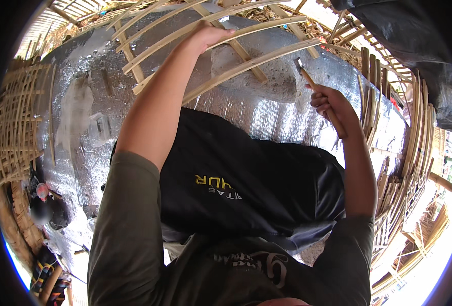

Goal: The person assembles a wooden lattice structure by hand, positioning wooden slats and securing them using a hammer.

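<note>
A lattice of split bamboo slats (246, 65) lies in front of me, long curved strips crossing shorter ones. My left hand (210, 36) is closed on one of its slats near the far side, the thumb lying along the strip; the fingers underneath are partly hidden. In my right hand (333, 104) is a hammer (311, 81), gripped by its wooden handle. Its small metal head is raised just right of the slat ends, apart from them. Beneath the lattice sits a grey, rough stone slab (279, 89).
Silvery foil sheeting (111, 56) covers the ground. Woven bamboo panels (19, 122) stand at the left, and bundled bamboo strips (414, 148) at the right. Black cloth (226, 153) covers my lap. A clear plastic piece (99, 127) lies at the left, and dark sheeting (404, 30) hangs at upper right.
</note>
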